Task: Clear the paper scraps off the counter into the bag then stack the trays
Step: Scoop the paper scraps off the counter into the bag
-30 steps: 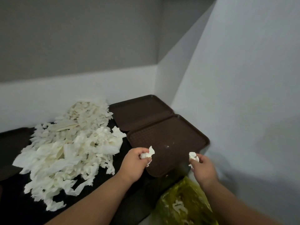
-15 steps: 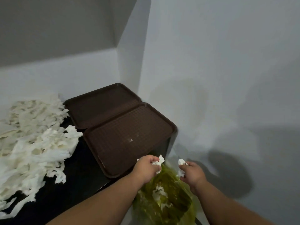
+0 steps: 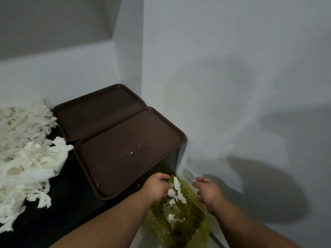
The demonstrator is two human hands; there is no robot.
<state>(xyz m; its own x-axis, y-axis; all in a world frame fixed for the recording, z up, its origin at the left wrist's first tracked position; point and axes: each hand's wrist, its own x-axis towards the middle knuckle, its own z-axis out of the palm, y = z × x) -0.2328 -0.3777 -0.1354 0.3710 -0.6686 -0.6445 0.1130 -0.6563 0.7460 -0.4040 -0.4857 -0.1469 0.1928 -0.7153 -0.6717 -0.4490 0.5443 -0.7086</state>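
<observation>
A large pile of white paper scraps (image 3: 26, 154) lies on the black counter (image 3: 71, 204) at the left. Two brown trays sit side by side at the counter's right end, the near tray (image 3: 114, 178) with a few white crumbs and the far tray (image 3: 96, 113) behind it. A yellow-green plastic bag (image 3: 184, 228) hangs open below the counter's right edge, with scraps inside. My left hand (image 3: 157, 187) is over the bag's mouth, its fingers curled on a wad of scraps (image 3: 176, 187) that trails down into the bag. My right hand (image 3: 207, 191) hovers over the bag, fingers spread, holding nothing.
A grey-white wall (image 3: 232, 86) runs close along the right side and meets the back wall in a corner behind the trays. The near tray's corner overhangs the counter edge just above the bag.
Both hands have moved from the near tray's front edge down over the bag. My right hand has let go of its scrap, and scraps are dropping from my left hand into the bag.
</observation>
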